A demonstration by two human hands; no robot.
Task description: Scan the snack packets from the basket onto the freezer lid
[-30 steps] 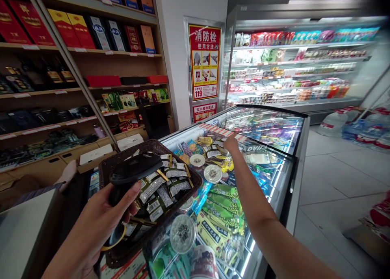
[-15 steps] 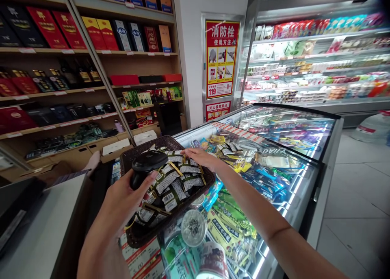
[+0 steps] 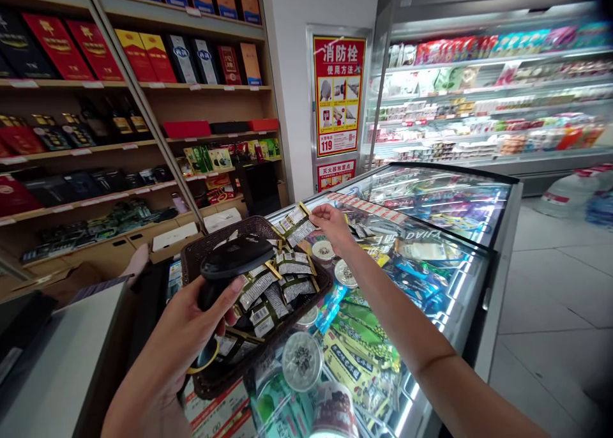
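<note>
My left hand (image 3: 191, 320) is wrapped round the handle of a black barcode scanner (image 3: 237, 254), its head pointing right over a dark brown woven basket (image 3: 256, 377). Inside the basket lie several small snack packets (image 3: 261, 285) with gold edges and white label print. My right hand (image 3: 332, 227) pinches one snack packet (image 3: 294, 224) by its right edge, raised above the basket's far right rim. The label with its barcode faces up on that packet. Part of the scanner's handle is hidden by my left fingers.
Under the basket is a glass-topped chest freezer (image 3: 364, 348) with ice creams and cups visible. A grey counter (image 3: 79, 355) stands at the left. Shelves of boxed bottles (image 3: 201, 87) rise behind; a lit refrigerated display (image 3: 479, 99) and large water bottles (image 3: 560, 192) are at the right.
My right hand has lifted a snack packet from the basket, moving up and slightly right. My left hand still holds the scanner, now a little lower and farther left in view.
</note>
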